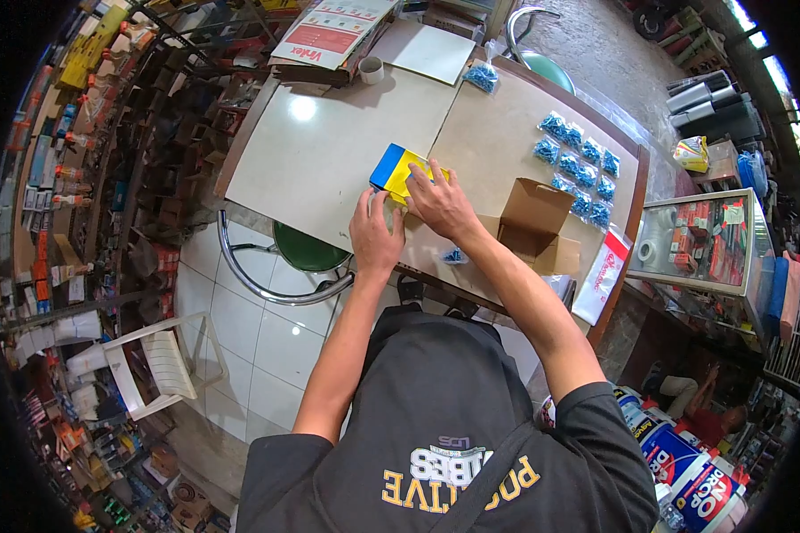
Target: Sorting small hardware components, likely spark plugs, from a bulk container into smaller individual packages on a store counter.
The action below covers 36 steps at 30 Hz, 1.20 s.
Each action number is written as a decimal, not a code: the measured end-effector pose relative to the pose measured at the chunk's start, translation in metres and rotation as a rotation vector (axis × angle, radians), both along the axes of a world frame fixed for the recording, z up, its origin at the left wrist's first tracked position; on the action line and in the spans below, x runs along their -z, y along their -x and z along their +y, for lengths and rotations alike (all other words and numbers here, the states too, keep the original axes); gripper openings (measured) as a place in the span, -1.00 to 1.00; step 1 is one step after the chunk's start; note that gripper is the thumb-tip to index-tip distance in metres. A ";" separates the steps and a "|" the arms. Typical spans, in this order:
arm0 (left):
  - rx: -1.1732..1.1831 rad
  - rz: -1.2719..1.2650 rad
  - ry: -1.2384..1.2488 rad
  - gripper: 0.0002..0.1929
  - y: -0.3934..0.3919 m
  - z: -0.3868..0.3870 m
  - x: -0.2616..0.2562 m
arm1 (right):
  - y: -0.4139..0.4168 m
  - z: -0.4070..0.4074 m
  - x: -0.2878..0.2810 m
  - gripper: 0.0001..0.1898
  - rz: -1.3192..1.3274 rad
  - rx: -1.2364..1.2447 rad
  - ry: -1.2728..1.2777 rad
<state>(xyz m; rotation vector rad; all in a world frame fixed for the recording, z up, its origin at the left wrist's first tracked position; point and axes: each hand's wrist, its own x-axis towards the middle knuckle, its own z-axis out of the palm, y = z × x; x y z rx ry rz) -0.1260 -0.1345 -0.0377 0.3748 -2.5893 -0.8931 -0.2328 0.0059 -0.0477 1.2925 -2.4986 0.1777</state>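
Note:
A yellow and blue cardboard box (388, 166) lies on the pale tabletop (320, 146) in front of me. My left hand (377, 233) has its fingertips and thumb at the box's near edge. Over the box's right part spreads my right hand (443, 203), its fingers covering some of the yellow side. Close to my right wrist is a small clear bag (453, 256) with blue pieces inside, perhaps screws or wall plugs. An open brown cardboard box (537, 223) stands right of my right forearm, flap raised.
Several small bags of blue pieces (579, 166) lie in rows at the right. A fuller tied bag (482, 76) sits at the far edge. A red-and-white plastic packet (602, 274) lies near the right corner. Green-seated chairs (310, 246) stand by the table. A person (697, 400) is at lower right.

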 end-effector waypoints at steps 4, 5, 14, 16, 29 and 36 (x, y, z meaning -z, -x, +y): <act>-0.030 -0.065 0.132 -0.56 -0.004 -0.002 -0.002 | 0.001 0.003 0.000 -0.56 -0.143 0.008 0.079; -0.046 -0.073 0.178 -0.57 -0.003 -0.004 -0.002 | 0.001 0.005 0.001 -0.56 -0.142 0.007 0.079; 0.094 -0.155 0.312 -0.71 0.014 -0.027 -0.014 | 0.006 0.012 -0.015 -0.50 -0.448 -0.026 0.133; 0.111 -0.273 0.066 -0.73 0.026 -0.034 -0.018 | 0.010 0.013 -0.014 -0.49 -0.456 -0.021 0.122; 0.212 -0.461 -0.538 -0.75 0.031 -0.059 -0.008 | 0.029 0.023 -0.024 -0.50 -0.619 -0.125 0.156; 0.255 -0.521 -0.523 -0.73 0.036 -0.062 -0.005 | 0.028 0.018 -0.028 -0.48 -0.624 -0.146 0.171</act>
